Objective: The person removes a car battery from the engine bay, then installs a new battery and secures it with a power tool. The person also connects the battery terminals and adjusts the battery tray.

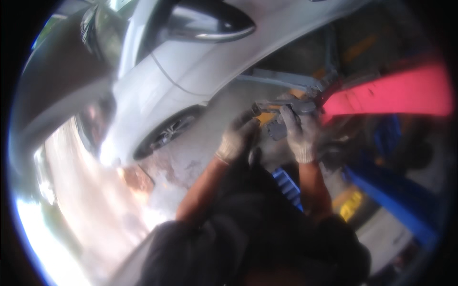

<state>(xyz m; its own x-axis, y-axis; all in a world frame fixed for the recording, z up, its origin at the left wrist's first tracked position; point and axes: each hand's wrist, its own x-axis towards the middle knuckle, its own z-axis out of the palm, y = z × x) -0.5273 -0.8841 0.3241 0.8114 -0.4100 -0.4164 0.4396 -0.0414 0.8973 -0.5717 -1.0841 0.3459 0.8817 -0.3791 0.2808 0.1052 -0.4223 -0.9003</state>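
Note:
My left hand (237, 137), in a pale work glove with a darkened palm and fingers, is closed at the left end of a long, dark metal part (274, 103). My right hand (301, 136), gloved the same way, has its fingers over the part's right portion. The exact kind of part cannot be made out because of blur. A dark, blocky piece (275, 130) shows just below it, between the hands; whether the two are joined is unclear. Behind my right hand, the part's right end runs into dark metal clutter beside a red panel (391, 93).
A white car (191, 64) with a side mirror (210, 21) and a wheel (171, 131) stands to the left. At the lower right are a long blue beam (391, 198) and a yellow-and-black floor marking (351, 206). A blue ribbed container (287, 187) is below my forearms.

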